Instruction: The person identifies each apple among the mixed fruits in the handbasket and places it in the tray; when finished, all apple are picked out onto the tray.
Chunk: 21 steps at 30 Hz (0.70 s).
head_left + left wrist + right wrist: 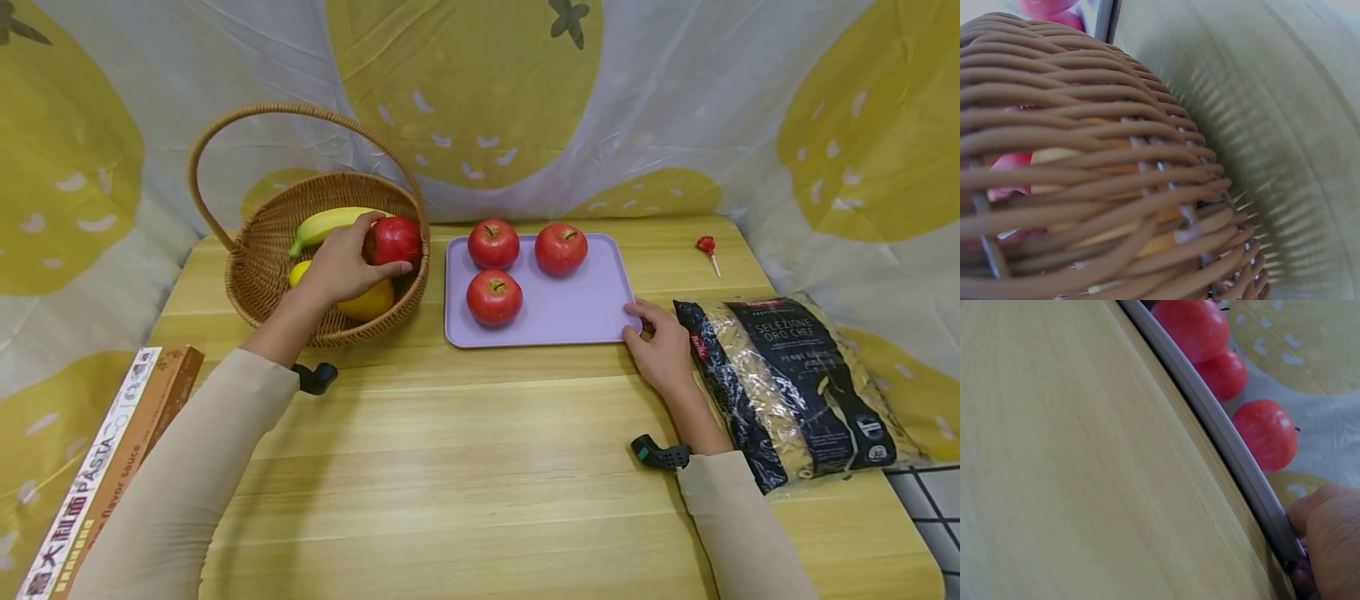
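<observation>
Inside the wicker basket (258, 279), my left hand (347, 260) grips a red apple (397, 241) near the right rim. Under that hand lie a banana (324, 225) and a yellow-orange fruit (369, 302), partly covered. My left wrist view shows mostly the basket's weave (1085, 144), which hides the hand there. My right hand (662, 346) pinches the right edge of a lilac tray (570, 308), thumb near its front corner. Three red apples sit on the tray's left and middle: a front one (494, 297), a back-left one (493, 243) and a back-right one (561, 249).
A bag of penne pasta (795, 383) lies right of my right hand. Behind it is a red lollipop (707, 246). Pasta boxes (112, 467) stand along the left side of the wooden table (465, 467). A patterned curtain (652, 100) hangs behind.
</observation>
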Each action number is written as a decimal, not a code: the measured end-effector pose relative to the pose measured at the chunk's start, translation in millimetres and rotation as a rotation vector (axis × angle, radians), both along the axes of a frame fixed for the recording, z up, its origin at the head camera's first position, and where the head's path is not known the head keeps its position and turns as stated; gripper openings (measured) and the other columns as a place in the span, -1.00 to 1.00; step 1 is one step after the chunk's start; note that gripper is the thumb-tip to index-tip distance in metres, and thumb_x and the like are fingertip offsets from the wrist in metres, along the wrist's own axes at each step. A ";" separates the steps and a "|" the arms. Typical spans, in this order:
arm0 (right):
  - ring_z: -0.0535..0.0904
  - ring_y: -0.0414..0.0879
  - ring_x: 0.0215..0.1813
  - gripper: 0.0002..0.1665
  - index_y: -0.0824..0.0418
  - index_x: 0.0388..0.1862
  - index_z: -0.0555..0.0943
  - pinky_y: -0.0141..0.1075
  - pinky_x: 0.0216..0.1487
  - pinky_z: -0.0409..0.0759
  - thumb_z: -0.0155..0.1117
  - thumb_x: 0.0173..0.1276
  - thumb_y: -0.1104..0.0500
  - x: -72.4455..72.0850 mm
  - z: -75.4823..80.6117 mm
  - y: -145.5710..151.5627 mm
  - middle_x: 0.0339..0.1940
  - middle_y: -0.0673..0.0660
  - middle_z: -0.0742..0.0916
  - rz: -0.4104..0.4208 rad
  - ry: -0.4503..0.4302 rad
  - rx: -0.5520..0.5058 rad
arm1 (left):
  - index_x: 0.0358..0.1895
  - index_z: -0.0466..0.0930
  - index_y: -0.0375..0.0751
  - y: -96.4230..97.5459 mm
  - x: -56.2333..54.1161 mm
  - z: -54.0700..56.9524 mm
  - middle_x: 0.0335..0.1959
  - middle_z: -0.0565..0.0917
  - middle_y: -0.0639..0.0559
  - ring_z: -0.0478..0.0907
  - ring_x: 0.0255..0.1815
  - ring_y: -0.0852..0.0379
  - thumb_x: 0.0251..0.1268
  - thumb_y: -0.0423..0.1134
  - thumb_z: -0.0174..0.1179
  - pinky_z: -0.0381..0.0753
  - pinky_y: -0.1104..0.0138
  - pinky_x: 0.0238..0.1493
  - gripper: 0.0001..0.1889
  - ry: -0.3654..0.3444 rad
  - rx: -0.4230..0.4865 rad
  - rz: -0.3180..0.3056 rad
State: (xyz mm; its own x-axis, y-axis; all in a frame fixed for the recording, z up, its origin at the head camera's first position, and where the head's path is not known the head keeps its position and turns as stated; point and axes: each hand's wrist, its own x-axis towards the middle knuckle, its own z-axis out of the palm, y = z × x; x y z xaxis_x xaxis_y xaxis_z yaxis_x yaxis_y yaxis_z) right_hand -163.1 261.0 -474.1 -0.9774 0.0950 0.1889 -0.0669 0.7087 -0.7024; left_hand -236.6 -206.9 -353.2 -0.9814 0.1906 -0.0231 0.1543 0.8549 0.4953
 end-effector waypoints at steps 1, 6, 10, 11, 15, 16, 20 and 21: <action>0.60 0.16 0.22 -0.52 0.26 0.28 0.66 -0.19 0.10 0.49 0.25 0.39 0.23 0.0 0.0 0.2 0.40 0.22 0.63 0.001 -0.001 0.000 | 0.57 0.16 -0.19 0.0 0.5 -0.7 0.39 0.47 -0.40 0.39 0.39 -0.41 0.23 0.23 0.40 0.44 -0.27 0.35 -0.02 0.006 0.000 0.004; 0.60 0.17 0.23 -0.52 0.26 0.28 0.66 -0.16 0.12 0.50 0.25 0.39 0.24 -0.1 0.2 0.8 0.40 0.22 0.63 0.002 -0.010 -0.001 | 0.55 0.16 -0.25 1.4 2.5 -1.1 0.34 0.49 -0.41 0.44 0.34 -0.40 0.22 0.28 0.37 0.51 -0.25 0.28 0.01 0.021 0.002 0.010; 0.60 0.17 0.26 -0.52 0.25 0.29 0.66 -0.08 0.17 0.52 0.25 0.40 0.24 -0.5 0.7 0.7 0.41 0.22 0.62 0.000 -0.013 -0.007 | 0.56 0.14 -0.27 3.6 4.5 3.8 0.30 0.48 -0.45 0.47 0.30 -0.38 0.24 0.33 0.31 0.54 -0.24 0.24 0.02 0.016 -0.007 0.034; 0.60 0.17 0.26 -0.52 0.25 0.29 0.66 -0.09 0.17 0.52 0.25 0.40 0.24 -0.5 0.9 0.5 0.41 0.22 0.62 0.000 -0.012 -0.007 | 0.56 0.14 -0.26 4.2 5.2 5.5 0.29 0.47 -0.45 0.46 0.29 -0.38 0.24 0.33 0.30 0.54 -0.25 0.24 0.02 0.011 -0.005 0.043; 0.62 0.15 0.24 -0.53 0.25 0.28 0.66 -0.23 0.12 0.51 0.26 0.40 0.23 -0.2 1.7 0.1 0.41 0.22 0.63 0.000 -0.010 -0.008 | 0.58 0.11 -0.21 6.7 9.0 13.3 0.30 0.38 -0.48 0.45 0.28 -0.40 0.24 0.32 0.30 0.53 -0.30 0.22 0.02 -0.013 0.006 0.062; 0.62 0.15 0.23 -0.53 0.25 0.28 0.66 -0.26 0.11 0.50 0.26 0.40 0.23 -0.1 1.7 0.2 0.40 0.22 0.63 0.001 -0.008 -0.007 | 0.59 0.10 -0.19 7.1 10.0 15.0 0.31 0.36 -0.49 0.45 0.28 -0.41 0.24 0.32 0.31 0.53 -0.31 0.22 0.02 -0.015 0.007 0.066; 0.63 0.15 0.24 -0.53 0.25 0.28 0.66 -0.27 0.11 0.51 0.27 0.42 0.21 0.3 0.8 1.0 0.40 0.22 0.64 0.004 -0.004 -0.005 | 0.59 0.13 -0.09 6.6 12.4 17.8 0.37 0.32 -0.47 0.44 0.29 -0.42 0.19 0.31 0.35 0.50 -0.37 0.22 0.01 0.002 0.018 0.074; 0.62 0.15 0.24 -0.54 0.25 0.28 0.66 -0.24 0.12 0.52 0.27 0.42 0.21 0.4 0.4 1.0 0.40 0.22 0.64 0.006 -0.004 -0.005 | 0.59 0.16 -0.06 5.9 13.0 17.6 0.37 0.33 -0.46 0.44 0.29 -0.40 0.18 0.32 0.36 0.50 -0.37 0.22 0.00 0.011 0.023 0.079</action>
